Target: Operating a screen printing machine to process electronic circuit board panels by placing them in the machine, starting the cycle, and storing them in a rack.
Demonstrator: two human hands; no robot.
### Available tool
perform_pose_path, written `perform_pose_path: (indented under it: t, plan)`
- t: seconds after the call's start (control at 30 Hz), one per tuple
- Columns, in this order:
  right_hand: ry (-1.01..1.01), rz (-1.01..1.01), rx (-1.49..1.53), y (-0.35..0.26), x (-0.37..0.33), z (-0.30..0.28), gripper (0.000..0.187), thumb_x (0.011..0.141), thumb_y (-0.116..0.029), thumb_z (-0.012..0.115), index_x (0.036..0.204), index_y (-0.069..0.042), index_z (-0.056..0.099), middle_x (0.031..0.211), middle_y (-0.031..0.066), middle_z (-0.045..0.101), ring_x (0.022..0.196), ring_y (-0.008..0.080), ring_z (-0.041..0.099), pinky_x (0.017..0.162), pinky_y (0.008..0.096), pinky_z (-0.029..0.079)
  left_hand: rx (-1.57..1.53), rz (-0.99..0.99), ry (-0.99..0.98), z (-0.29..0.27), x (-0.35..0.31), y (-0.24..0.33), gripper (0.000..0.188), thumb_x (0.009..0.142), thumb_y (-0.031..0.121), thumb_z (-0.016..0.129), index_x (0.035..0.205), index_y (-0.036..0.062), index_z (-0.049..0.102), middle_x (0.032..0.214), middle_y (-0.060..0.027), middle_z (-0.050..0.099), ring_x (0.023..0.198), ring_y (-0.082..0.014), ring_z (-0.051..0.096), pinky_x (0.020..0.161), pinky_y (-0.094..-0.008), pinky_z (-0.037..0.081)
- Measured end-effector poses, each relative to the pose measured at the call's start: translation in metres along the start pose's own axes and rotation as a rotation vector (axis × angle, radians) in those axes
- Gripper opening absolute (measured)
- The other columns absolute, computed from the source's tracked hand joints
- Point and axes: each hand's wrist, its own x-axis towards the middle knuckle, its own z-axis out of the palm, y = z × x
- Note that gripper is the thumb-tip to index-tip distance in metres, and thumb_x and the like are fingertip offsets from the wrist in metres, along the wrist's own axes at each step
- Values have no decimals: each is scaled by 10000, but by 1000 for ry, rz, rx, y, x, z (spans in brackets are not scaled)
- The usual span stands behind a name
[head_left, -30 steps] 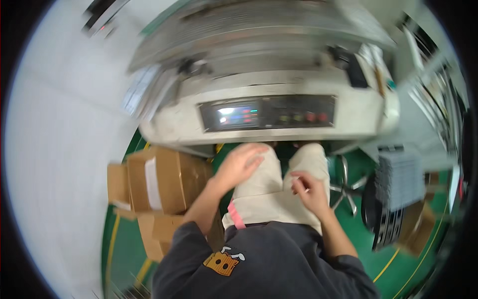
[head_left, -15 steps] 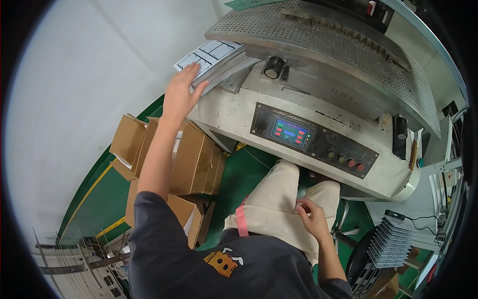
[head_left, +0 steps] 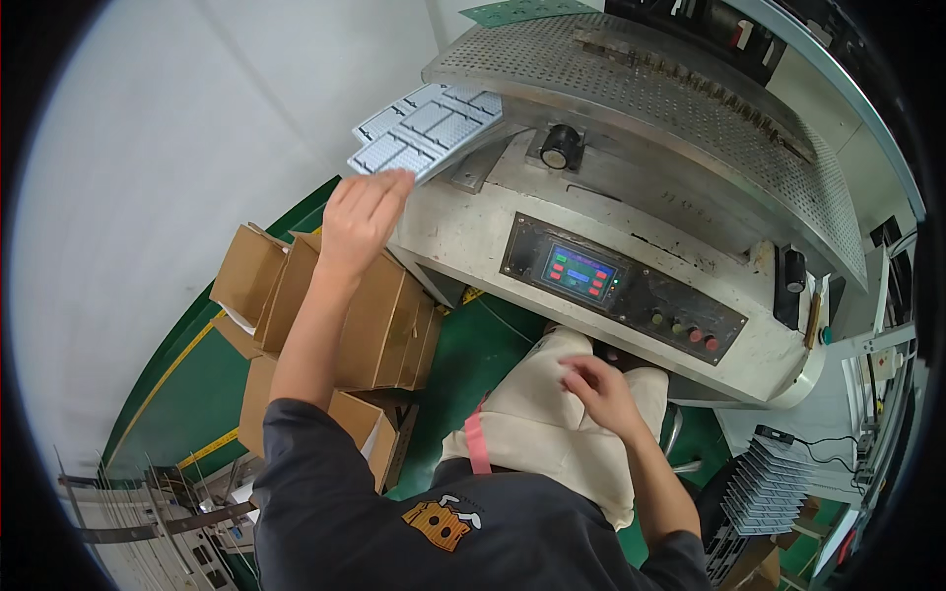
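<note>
In the head view, a pale wall [head_left: 177, 148] and a green floor [head_left: 483, 345] surround a cream-coloured machine [head_left: 443, 222] with a perforated metal top [head_left: 670, 118] and a lit control screen [head_left: 581, 271]. At the machine's left end lie thin, light-coloured sheets [head_left: 394, 110] with dark grid lines. The left hand [head_left: 363, 222] reaches there, its fingers together and closed on the near edge of the uppermost sheet [head_left: 424, 133]; its thumb is hidden. The right hand [head_left: 603, 394] hangs over the lap in front of the machine, fingers loosely bent; I cannot tell whether the fingertips meet. Open cardboard boxes [head_left: 379, 325] stand left of the machine, below its near corner; grey stacked panels [head_left: 769, 488] stand to its near right.
</note>
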Motion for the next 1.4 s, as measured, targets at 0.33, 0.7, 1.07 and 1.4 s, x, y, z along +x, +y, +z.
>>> perform_pose_path:
  t: [0.33, 0.7, 1.07, 1.4]
  plan:
    - [-89, 11, 1067, -118, 130, 98, 469, 1037, -252, 582, 1429, -27, 454, 1343, 147, 602, 1205, 265, 619, 1012, 437, 521, -347, 165, 77, -67, -44, 119, 271, 726, 128, 839, 973, 94, 736, 962, -10, 682, 880, -173, 660, 773, -325, 523]
    - [172, 138, 843, -13, 12, 34, 386, 981, -134, 650, 1329, -19, 530, 1239, 115, 666, 1097, 230, 672, 938, 405, 570, -1158, -1085, -225, -66, -80, 212, 272, 943, 114, 676, 1187, 4, 625, 994, -63, 695, 904, -144, 652, 841, -277, 483]
    - [309, 6, 897, -4, -56, 7, 312, 995, -111, 634, 1289, -43, 556, 1186, 85, 688, 1070, 182, 673, 910, 353, 573, -1746, -995, -492, -54, -26, 245, 122, 1001, 73, 622, 921, -7, 575, 837, -28, 681, 754, -22, 554, 676, -202, 463]
    - [414, 69, 840, 8, -44, 21, 352, 967, -112, 675, 1292, -44, 560, 1230, 101, 685, 1061, 178, 682, 941, 343, 548, -1248, -1040, -536, -63, -33, 254, 134, 961, 64, 678, 865, -14, 625, 716, -29, 658, 665, -24, 560, 627, -214, 482]
